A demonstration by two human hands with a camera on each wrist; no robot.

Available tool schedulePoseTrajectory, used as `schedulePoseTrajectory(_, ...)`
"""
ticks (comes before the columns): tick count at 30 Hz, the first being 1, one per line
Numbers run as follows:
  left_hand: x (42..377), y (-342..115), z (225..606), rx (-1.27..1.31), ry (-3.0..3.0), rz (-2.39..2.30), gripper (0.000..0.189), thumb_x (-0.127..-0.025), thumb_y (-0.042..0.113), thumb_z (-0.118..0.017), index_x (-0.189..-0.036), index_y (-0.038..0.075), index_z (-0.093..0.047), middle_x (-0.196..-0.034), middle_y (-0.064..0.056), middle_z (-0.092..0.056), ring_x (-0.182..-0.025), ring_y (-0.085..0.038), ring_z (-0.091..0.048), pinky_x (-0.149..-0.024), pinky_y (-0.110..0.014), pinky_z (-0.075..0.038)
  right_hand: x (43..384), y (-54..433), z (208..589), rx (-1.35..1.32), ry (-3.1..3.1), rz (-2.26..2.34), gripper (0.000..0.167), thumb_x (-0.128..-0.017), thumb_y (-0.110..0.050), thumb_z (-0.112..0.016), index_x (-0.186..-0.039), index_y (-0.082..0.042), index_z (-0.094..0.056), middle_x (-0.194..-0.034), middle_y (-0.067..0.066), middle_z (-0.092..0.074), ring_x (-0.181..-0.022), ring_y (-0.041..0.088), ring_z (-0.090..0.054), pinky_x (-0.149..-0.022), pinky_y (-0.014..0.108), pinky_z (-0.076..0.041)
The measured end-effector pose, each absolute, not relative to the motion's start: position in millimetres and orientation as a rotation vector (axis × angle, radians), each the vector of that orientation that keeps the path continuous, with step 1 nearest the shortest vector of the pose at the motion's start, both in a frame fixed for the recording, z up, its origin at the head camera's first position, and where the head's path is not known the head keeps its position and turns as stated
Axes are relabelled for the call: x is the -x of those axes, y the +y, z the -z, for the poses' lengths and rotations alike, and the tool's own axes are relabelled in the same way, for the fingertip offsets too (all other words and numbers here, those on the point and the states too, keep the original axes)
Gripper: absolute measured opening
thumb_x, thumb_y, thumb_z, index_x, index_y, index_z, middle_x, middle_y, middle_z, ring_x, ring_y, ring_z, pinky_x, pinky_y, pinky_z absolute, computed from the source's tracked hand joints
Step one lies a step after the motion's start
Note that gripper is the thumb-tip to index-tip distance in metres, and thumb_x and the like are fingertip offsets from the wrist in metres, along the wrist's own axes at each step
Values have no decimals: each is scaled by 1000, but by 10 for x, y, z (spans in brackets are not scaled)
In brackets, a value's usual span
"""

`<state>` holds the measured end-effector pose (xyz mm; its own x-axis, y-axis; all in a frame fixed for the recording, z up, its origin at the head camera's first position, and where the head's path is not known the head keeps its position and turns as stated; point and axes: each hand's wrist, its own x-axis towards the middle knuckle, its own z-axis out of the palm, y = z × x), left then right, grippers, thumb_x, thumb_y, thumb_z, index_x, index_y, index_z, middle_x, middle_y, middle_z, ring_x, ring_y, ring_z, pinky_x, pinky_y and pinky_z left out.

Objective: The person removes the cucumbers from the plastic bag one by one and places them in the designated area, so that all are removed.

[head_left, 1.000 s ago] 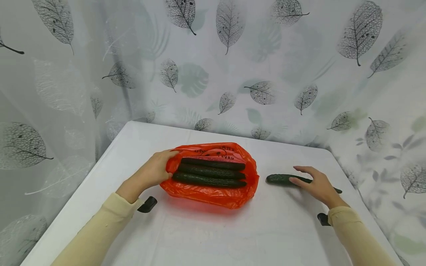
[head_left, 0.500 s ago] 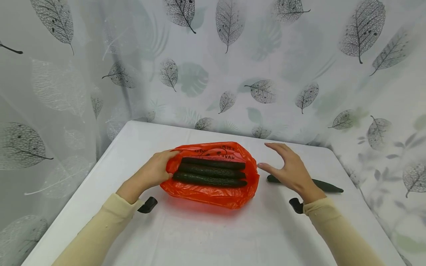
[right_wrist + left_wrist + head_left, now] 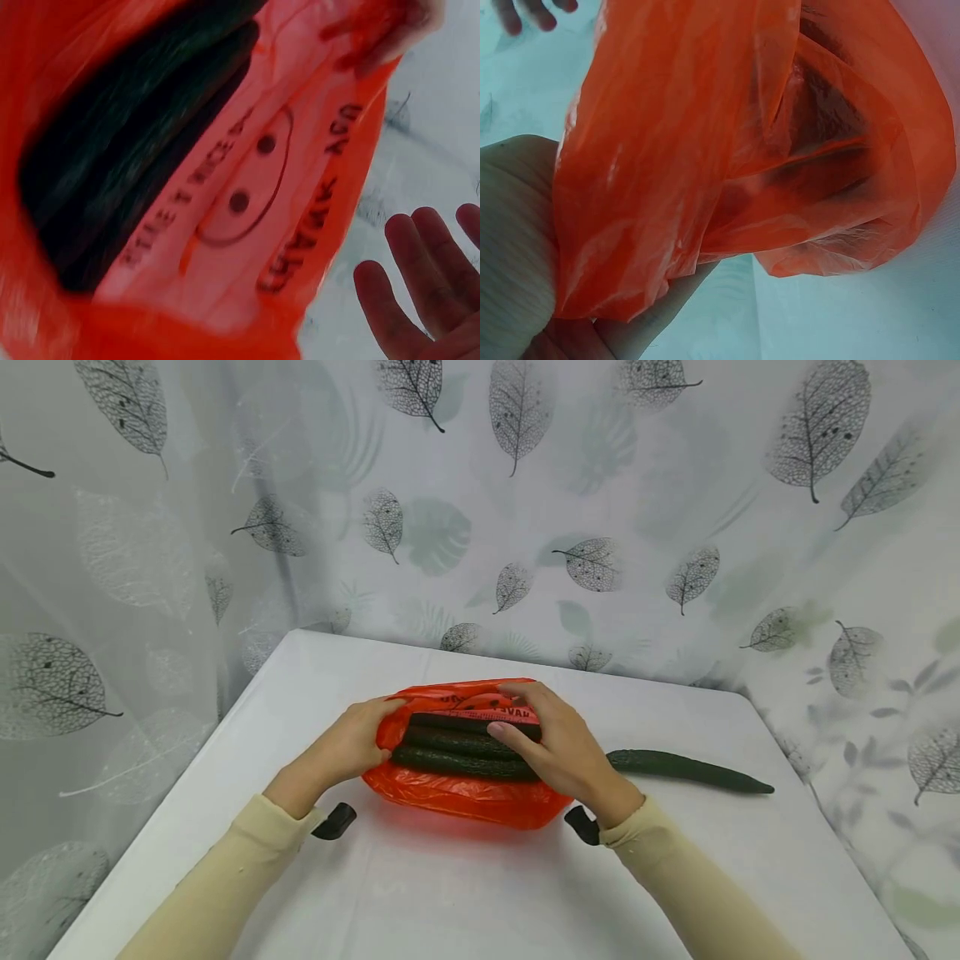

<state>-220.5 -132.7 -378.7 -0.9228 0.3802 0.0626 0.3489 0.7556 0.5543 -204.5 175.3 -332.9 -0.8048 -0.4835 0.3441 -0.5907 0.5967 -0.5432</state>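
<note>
In the head view, a red plastic bag (image 3: 465, 806) lies with its mouth spread on the white table. Several dark green cucumbers (image 3: 461, 764) are side by side inside it. My left hand (image 3: 341, 745) grips the bag's left rim; the left wrist view shows the red film (image 3: 645, 150) bunched in that hand (image 3: 514, 247). Above the bag's right part is my right hand (image 3: 566, 750), fingers spread and holding nothing, covering the cucumbers' right ends. A single cucumber (image 3: 686, 768) rests on the table outside the bag, to the right.
The white table (image 3: 442, 893) ends at a rear edge against a leaf-patterned curtain (image 3: 480, 527). A black wrist camera (image 3: 333, 821) sits under the left wrist, and another (image 3: 582, 825) under the right wrist.
My right hand has moved left from over the loose cucumber to over the bag. The left hand and the bag have stayed in place.
</note>
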Motion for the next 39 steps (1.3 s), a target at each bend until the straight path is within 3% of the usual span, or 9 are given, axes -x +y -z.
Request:
schedulePoseTrajectory(7,2196,-1324,3787,-603,2894,-906,70,-79,-8,-76,-144,-7,-48,-140,-26,-54,-126,-44,-52,-101,-56,-47,2104,1480,3366,-814,-2614,-1494,50,-102,-51,-54,-138,-17,-59,-123,-8,-65,-110,10,-61,-96,42,-50)
schedulePoseTrajectory(14,2185,-1321,3791,-601,2898,-901,70,-79,-8,-77,-144,-7,-48,-140,-25,-54,-126,-44,-52,-102,-56,-46,2212,1361,3573,-678,-2619,-1738,45,-98,-47,-63,-126,-13,-69,-118,-1,-69,-107,14,-63,-95,40,-52)
schedulePoseTrajectory(18,2178,-1319,3790,-598,2896,-904,70,-80,-8,-76,-144,-6,-48,-141,-25,-54,-127,-44,-51,-104,-56,-45,2244,1333,3731,-632,-2730,-1644,42,-94,-46,-70,-124,-17,-71,-114,-8,-70,-105,11,-64,-93,36,-53)
schedulePoseTrajectory(24,2168,-1317,3788,-599,2894,-905,70,-80,-7,-76,-144,-6,-48,-142,-25,-53,-129,-45,-49,-106,-57,-42,2250,1312,3926,-632,-2901,-1428,49,-89,-46,-75,-128,-16,-70,-117,-6,-70,-106,11,-65,-93,36,-53)
schedulePoseTrajectory(31,2166,-1317,3799,-594,2895,-905,70,-80,-8,-76,-144,-6,-48,-142,-25,-53,-130,-45,-49,-108,-57,-40,2246,1300,4087,-648,-3006,-1290,53,-88,-47,-77,-130,-15,-69,-116,-5,-70,-110,14,-63,-96,38,-52)
schedulePoseTrajectory(39,2166,-1318,3808,-598,2899,-907,71,-79,-8,-77,-144,-7,-48,-141,-26,-53,-129,-45,-49,-107,-58,-41,2227,1299,4154,-614,-3102,-1184,55,-88,-48,-77,-133,-18,-68,-127,-5,-66,-121,19,-55,-102,43,-47)
